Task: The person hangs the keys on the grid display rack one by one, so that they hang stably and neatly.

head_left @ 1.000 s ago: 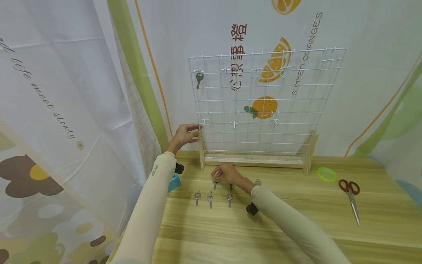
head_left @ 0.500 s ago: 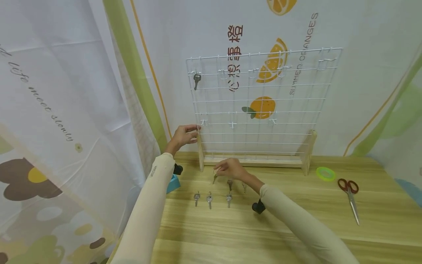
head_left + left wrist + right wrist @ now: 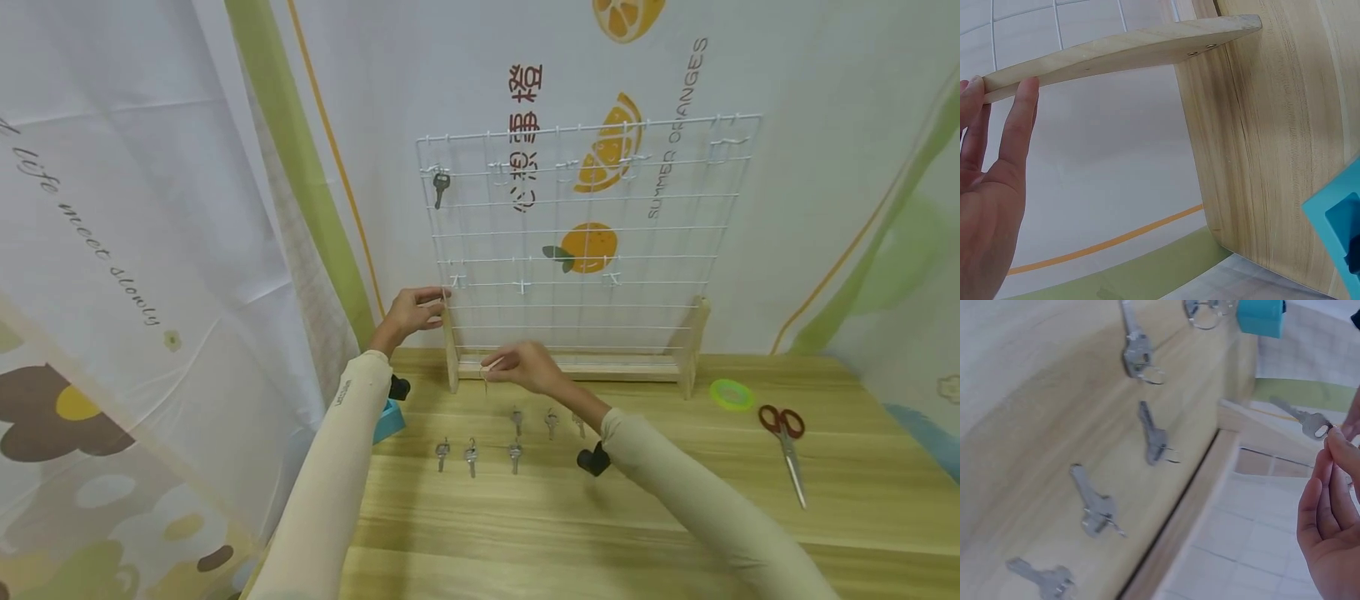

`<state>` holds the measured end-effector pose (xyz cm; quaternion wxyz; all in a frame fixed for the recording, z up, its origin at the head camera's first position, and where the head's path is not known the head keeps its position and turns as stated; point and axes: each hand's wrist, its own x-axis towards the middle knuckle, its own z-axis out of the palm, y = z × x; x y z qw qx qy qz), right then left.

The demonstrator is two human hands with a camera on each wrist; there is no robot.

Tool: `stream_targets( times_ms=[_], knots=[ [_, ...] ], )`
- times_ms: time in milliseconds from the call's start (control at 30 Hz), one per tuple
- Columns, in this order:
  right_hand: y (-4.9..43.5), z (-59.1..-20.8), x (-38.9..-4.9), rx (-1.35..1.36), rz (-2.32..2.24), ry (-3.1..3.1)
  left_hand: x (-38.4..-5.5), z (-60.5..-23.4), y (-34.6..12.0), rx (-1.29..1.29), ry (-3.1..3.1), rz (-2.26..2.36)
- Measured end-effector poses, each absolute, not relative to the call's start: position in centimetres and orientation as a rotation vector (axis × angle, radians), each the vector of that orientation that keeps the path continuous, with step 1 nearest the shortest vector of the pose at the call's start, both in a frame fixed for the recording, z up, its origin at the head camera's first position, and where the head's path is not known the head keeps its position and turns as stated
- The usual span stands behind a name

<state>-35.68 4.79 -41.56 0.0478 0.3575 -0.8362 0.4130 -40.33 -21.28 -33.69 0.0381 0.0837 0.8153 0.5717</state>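
A white wire grid rack on a wooden stand (image 3: 577, 369) stands at the back of the table. My left hand (image 3: 411, 312) grips the upper end of its left wooden upright (image 3: 1122, 51), thumb and fingers on either side. In front of the rack's lower left, my right hand (image 3: 527, 367) pinches a key (image 3: 1314, 425) by its ring end, raised above the table. One dark key (image 3: 440, 190) hangs from the top-left hook. Several silver keys with rings, such as this key (image 3: 515, 456), lie in two rows on the wood below my right hand.
White hooks, among them a lower middle hook (image 3: 522, 287), sit in two rows on the grid. A blue box (image 3: 389, 422) is beside my left forearm. Red-handled scissors (image 3: 792, 462) and a yellow-green disc (image 3: 731, 395) lie at the right. Printed curtains hang behind and left.
My right hand has lifted a key from the back row off the table and raised it toward the rack. My left hand stays on the upright. The view has shifted slightly.
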Motion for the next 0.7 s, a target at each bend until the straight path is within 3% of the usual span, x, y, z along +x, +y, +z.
stream_targets(
  times_ms=[700],
  knots=[
    [5.6,-32.8,-34.3,1.01,1.237,-2.51,-40.6,-33.9,-21.5,0.27,2.495,1.769]
  ],
)
